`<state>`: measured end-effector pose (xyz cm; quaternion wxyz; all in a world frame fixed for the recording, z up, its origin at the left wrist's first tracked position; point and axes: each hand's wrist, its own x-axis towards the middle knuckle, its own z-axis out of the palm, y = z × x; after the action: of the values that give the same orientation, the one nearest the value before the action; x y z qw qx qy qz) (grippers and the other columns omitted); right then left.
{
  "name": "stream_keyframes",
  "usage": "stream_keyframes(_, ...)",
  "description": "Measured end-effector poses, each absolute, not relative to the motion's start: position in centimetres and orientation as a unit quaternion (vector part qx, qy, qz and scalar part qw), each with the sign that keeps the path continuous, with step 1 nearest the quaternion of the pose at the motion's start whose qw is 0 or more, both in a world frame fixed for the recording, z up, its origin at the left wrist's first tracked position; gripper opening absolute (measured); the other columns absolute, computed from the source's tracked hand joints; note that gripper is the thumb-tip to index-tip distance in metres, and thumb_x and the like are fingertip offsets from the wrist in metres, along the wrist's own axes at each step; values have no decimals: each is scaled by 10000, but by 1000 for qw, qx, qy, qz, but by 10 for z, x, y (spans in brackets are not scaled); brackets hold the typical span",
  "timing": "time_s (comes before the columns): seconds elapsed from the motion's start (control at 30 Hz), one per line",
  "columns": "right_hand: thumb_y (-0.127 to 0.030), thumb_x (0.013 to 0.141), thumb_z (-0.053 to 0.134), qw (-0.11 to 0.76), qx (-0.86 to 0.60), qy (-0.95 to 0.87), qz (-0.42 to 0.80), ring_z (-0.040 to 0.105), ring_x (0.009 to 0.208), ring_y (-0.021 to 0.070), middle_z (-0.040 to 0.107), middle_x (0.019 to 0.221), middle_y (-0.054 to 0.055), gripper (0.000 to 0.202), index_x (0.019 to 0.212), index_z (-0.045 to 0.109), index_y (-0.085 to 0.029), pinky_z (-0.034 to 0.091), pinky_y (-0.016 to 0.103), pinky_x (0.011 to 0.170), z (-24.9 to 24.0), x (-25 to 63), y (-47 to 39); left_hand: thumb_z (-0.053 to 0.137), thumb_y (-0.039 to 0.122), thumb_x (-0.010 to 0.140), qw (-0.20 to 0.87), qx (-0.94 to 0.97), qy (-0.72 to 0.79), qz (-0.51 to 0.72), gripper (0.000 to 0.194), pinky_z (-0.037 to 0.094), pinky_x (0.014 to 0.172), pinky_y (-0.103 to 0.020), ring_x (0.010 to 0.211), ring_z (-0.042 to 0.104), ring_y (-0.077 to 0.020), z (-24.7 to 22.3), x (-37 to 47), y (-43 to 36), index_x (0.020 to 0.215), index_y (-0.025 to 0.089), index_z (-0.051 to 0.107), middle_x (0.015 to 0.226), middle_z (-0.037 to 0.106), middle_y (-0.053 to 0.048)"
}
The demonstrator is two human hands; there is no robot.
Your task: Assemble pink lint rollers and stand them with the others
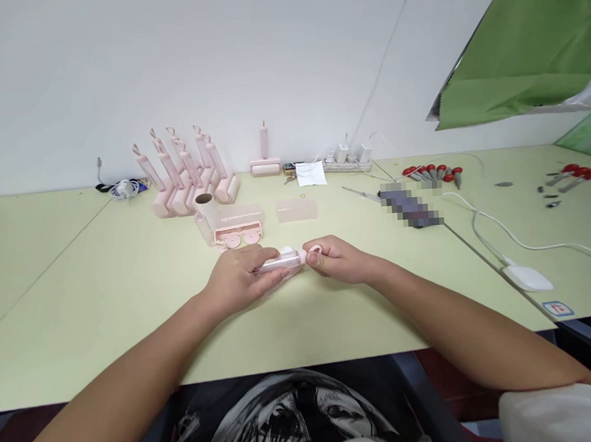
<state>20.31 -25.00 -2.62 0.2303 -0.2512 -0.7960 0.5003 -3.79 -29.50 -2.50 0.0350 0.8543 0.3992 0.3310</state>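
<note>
In the head view, my left hand (246,274) is wrapped round a clear tube handle (284,262) that lies nearly level just above the table. My right hand (338,258) pinches the pink looped end cap (302,255) at the tube's right end. The cap sits against the tube; whether it is fully seated I cannot tell. Beyond my left hand are an opened pink roller cover (239,234), a white paper roll (206,212) standing on end, and two translucent pink curved covers (297,209), one at the left and one at the right.
Several pink lint rollers (185,181) stand at the back left, another lint roller (264,149) by the wall. A power strip (349,164), a white paper (311,173), a blurred-out dark object (409,206), red-capped grey tools (433,172) and a white charger with cable (526,277) lie rightward.
</note>
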Motion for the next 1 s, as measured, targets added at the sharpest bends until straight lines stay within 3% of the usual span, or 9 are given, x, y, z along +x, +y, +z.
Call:
stream_keyframes(0.37, -688, 905, 483, 206, -234, -809, 499, 282, 520, 81, 340, 564, -65, 561, 639, 400, -202, 231, 236, 510, -27, 202, -249, 567, 468, 930, 0, 863, 386, 326, 365, 412, 544, -240, 563, 592, -125, -28, -36, -296, 966, 146, 735, 707, 707, -42)
stream_keyframes(0.5, -691, 920, 443, 206, -245, -783, 533, 346, 484, 91, 408, 521, -54, 564, 636, 419, -204, 286, 242, 501, -27, 201, -251, 570, 455, 926, 3, 862, 389, 325, 353, 420, 556, -247, 593, 619, -137, -24, -39, -295, 975, 143, 727, 735, 726, -45)
stream_keyframes(0.6, -587, 936, 507, 228, -288, -800, 475, 461, 567, 117, 529, 606, -12, 482, 687, 529, -176, 359, 251, 568, -20, 203, -251, 577, 457, 915, 23, 856, 416, 305, 344, 425, 585, -257, 645, 641, -152, -20, -40, -294, 1011, 159, 721, 786, 741, -47)
stream_keyframes(0.7, -413, 901, 621, 256, -331, -810, 411, 558, 719, 145, 649, 819, 29, 250, 931, 644, -166, 410, 256, 649, -14, 204, -253, 595, 475, 901, 51, 860, 428, 274, 345, 419, 601, -263, 678, 646, -164, -21, -37, -295, 1060, 193, 715, 806, 739, -44)
stream_keyframes(0.8, -368, 867, 668, 199, -306, -844, 393, 573, 731, 142, 675, 872, 33, 256, 1031, 657, -173, 413, 247, 645, -12, 202, -258, 629, 438, 882, 104, 875, 410, 236, 330, 426, 626, -257, 739, 660, -169, -24, -31, -298, 1136, 231, 674, 879, 740, -32)
stream_keyframes(0.9, -396, 866, 673, 118, -262, -885, 367, 501, 623, 109, 627, 752, -3, 230, 907, 667, -170, 352, 228, 575, -10, 199, -264, 668, 440, 847, 172, 873, 411, 200, 342, 430, 626, -248, 750, 658, -165, -24, -27, -300, 1125, 243, 637, 913, 729, -13)
stream_keyframes(1.0, -365, 896, 621, 117, -250, -897, 346, 453, 584, 95, 566, 684, -23, 204, 867, 654, -166, 325, 221, 555, -7, 202, -264, 698, 447, 812, 191, 857, 425, 220, 435, 426, 606, -242, 703, 619, -147, -21, -31, -298, 1175, 235, 588, 895, 691, -8)
